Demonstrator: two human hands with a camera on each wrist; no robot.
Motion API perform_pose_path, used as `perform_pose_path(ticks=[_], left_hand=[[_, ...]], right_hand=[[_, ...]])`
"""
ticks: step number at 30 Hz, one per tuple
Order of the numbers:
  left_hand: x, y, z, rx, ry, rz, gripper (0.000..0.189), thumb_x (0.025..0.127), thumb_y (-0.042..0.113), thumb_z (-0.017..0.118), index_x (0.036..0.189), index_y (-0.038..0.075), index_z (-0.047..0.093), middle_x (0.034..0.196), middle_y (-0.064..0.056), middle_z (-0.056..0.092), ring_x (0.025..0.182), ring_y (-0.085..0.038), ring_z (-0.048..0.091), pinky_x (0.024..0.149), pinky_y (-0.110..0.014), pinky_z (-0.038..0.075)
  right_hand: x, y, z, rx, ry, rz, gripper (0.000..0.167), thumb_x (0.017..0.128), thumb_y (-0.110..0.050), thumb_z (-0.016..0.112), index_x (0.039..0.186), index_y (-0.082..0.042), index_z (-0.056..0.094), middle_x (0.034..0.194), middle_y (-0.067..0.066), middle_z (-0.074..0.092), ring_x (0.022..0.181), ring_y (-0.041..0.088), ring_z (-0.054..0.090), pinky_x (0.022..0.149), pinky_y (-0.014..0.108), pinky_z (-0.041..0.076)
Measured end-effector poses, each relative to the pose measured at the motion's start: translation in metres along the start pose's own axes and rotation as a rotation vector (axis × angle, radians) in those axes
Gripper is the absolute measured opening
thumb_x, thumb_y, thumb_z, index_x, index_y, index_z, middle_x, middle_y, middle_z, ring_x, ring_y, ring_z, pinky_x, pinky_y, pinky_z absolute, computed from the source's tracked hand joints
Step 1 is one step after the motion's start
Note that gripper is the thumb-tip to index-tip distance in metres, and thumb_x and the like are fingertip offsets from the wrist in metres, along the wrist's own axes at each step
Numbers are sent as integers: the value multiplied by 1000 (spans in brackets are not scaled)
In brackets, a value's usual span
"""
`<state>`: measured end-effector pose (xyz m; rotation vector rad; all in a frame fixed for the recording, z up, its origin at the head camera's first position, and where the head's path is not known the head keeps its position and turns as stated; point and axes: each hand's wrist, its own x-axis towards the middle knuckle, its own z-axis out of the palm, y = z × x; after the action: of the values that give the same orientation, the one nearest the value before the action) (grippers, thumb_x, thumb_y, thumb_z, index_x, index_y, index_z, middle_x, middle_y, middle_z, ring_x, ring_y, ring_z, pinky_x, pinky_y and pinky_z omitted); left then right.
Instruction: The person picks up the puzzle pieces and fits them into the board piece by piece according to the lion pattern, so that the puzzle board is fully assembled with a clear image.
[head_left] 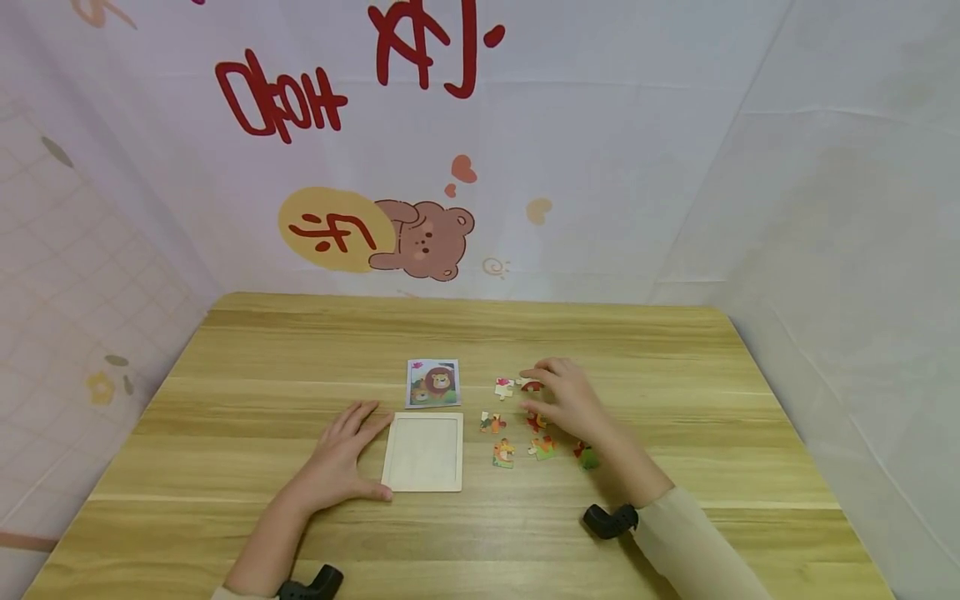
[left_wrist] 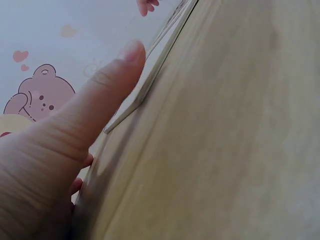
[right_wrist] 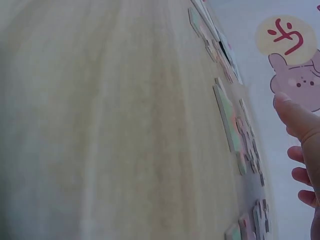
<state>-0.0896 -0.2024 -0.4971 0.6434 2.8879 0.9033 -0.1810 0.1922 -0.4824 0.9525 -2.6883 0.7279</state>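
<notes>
Head view, nearest: black wrist device (head_left: 313, 583) on the left arm; pale sleeve (head_left: 693, 542) and a second black device (head_left: 611, 522) on the right.
Left hand (head_left: 341, 462): released, fingers extended along the left side of the frame; thumb tip at its near-left corner, index fingertip at its far-left one.
Wooden frame (head_left: 423, 454): flat on the table (head_left: 495, 554), square, pale panel inside a raised rim.
Puzzle pieces (head_left: 503, 454): at least seven, apart from one another in rough rows just right of the frame; some partly hidden by the right arm and hand. Colours: orange, green, red, white.
Right hand (head_left: 566, 402): above the farther pieces, relaxed, grasping nothing; right wrist view shows thumb and fingertips clear of the pieces.
Lion card (head_left: 432, 383): flat, just beyond the frame; lion picture with a pink shape upper left.
Backdrop (head_left: 600, 167): white sheet past the table's far edge; printed bear (head_left: 431, 242), hearts, red characters.
</notes>
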Motion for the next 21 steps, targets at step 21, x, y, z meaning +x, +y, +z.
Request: perform_pose_path(ticks=[21], left_hand=[[2,-1,8,72,22,-28,116,50,78,73,144,16,46,153,-14,25,140,-39,13,103,-66,14]], right_hand=[[20,-6,24,-1,-93,81,33,81,-36,76,108,-17,73,101,-1,55,91,19,46,79,36,37]])
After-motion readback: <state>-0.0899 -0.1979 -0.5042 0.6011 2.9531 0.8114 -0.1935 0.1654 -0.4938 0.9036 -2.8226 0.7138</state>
